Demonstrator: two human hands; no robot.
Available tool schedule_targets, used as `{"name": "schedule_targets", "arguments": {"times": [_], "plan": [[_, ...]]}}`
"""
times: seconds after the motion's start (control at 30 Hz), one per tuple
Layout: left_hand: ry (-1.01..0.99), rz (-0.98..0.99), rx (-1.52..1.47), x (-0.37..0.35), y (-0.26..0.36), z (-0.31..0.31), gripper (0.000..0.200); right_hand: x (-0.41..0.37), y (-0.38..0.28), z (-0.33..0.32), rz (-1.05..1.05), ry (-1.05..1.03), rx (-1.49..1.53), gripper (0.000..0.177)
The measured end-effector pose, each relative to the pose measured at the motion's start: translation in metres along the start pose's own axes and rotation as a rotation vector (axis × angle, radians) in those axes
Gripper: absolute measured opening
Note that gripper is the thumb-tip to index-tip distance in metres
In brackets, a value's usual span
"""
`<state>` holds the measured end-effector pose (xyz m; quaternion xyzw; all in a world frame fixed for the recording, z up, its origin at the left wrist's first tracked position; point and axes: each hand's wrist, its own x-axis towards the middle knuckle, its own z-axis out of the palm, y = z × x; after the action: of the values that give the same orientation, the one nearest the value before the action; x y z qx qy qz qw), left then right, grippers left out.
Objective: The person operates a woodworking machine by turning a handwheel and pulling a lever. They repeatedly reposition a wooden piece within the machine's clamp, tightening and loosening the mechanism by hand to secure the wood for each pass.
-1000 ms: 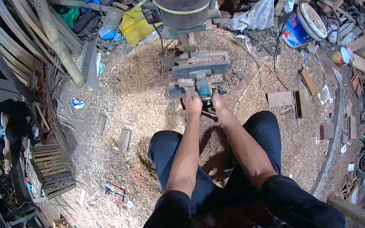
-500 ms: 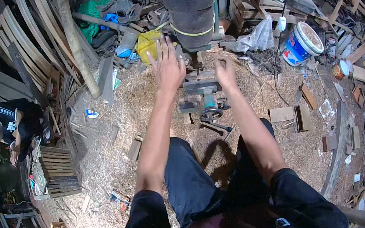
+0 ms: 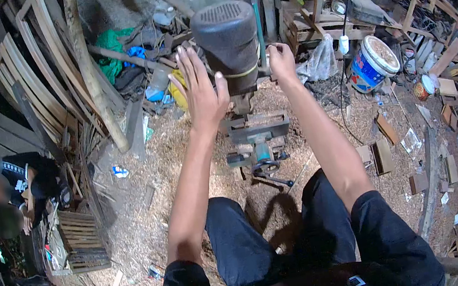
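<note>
The dark motor housing [image 3: 227, 42] is located between the two hands, with a yellow band [image 3: 243, 73] wrapped around its lower part. The left hand [image 3: 202, 93] is held open beside the housing, its fingers extended and nothing grasped. The right hand [image 3: 282, 64] is raised at the housing's opposite side with fingers curled; whether anything is gripped in it cannot be told. The vise [image 3: 258, 131] is seen nearer the knees than the housing, untouched by either hand. A handwheel [image 3: 266, 168] and a ball-ended lever [image 3: 273, 182] are noted at its near side, above shavings-covered ground [image 3: 174, 169].
</note>
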<state>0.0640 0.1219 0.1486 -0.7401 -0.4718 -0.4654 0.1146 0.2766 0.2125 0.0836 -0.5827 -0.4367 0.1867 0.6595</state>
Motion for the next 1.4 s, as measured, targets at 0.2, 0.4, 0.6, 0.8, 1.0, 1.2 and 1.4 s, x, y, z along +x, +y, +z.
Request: {"name": "schedule_targets", "arguments": {"times": [0.2, 0.4, 0.6, 0.8, 1.0, 1.2, 1.4], "plan": [[0.248, 0.101, -0.032, 0.071, 0.044, 0.022, 0.062, 0.062, 0.063, 0.024, 0.126, -0.244, -0.131, 0.060], [0.362, 0.152, -0.060, 0.071, 0.040, 0.036, 0.055, 0.099, -0.004, 0.038, 0.156, -0.485, 0.289, 0.084], [0.329, 0.176, -0.060, 0.077, 0.040, 0.035, 0.046, 0.166, -0.175, 0.044, 0.066, -0.168, 0.291, 0.069], [0.321, 0.171, -0.070, 0.065, 0.038, 0.034, 0.045, 0.158, -0.170, 0.035, -0.059, -0.183, 0.240, 0.066], [0.235, 0.105, -0.014, 0.051, 0.038, 0.023, 0.047, 0.087, -0.176, -0.003, -0.214, -0.163, 0.227, 0.050], [0.073, -0.014, -0.092, 0.035, 0.043, 0.011, 0.054, 0.014, -0.170, -0.041, -0.324, -0.182, 0.279, 0.046], [-0.010, -0.090, -0.322, -0.019, 0.043, 0.003, 0.057, -0.069, -0.151, -0.076, -0.284, -0.236, 0.327, 0.041]]}}
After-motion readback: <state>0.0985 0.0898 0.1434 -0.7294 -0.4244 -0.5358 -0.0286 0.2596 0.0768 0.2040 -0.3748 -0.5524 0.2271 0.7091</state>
